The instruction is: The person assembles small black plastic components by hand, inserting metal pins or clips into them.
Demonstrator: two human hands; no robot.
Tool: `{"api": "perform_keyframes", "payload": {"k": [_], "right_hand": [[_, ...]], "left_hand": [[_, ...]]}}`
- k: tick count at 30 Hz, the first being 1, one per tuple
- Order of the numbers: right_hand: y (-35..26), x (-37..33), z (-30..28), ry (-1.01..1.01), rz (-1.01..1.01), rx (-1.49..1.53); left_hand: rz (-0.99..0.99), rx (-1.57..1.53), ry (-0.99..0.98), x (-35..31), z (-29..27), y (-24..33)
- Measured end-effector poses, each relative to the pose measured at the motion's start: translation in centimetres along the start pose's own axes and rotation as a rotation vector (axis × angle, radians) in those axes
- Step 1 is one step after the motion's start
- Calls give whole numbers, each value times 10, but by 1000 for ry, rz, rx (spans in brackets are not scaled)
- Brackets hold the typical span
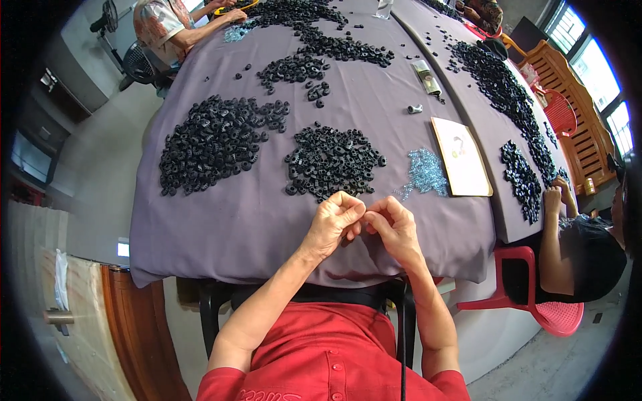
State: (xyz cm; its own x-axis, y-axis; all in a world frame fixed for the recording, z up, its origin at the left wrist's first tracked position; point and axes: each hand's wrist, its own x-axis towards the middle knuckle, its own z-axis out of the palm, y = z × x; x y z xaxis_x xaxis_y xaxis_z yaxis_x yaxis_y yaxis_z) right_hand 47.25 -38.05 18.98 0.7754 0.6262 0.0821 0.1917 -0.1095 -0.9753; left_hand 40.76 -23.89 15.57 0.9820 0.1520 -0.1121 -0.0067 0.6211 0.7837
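My left hand point(336, 224) and my right hand point(393, 230) meet over the near edge of the table, fingertips pinched together. Whatever sits between the fingers is hidden or too small to name. Just beyond them lies a heap of small black ring-like plastic parts point(334, 160). To its left spreads a larger pile of black ridged parts point(214, 144). Right of the middle heap is a small pile of clear bluish pieces point(426, 172), which look like tiny springs.
A cream booklet point(461, 157) lies beside the bluish pile. A small packet point(426, 77) and a short whitish piece point(415, 109) rest farther back. More black parts point(495, 80) cover the adjoining table. Co-workers sit at right point(568, 247) and far left point(164, 27).
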Motion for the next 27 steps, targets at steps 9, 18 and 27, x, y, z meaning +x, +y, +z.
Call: {"api": "perform_keyframes", "payload": {"k": [9, 18, 27], "right_hand": [[1, 12, -9, -69, 88, -73], [17, 38, -25, 195, -188, -636], [21, 40, -2, 218, -330, -945]], "left_hand": [[-43, -116, 65, -9, -4, 11], [21, -282, 104, -8, -8, 4], [31, -250, 84, -9, -7, 3]]}}
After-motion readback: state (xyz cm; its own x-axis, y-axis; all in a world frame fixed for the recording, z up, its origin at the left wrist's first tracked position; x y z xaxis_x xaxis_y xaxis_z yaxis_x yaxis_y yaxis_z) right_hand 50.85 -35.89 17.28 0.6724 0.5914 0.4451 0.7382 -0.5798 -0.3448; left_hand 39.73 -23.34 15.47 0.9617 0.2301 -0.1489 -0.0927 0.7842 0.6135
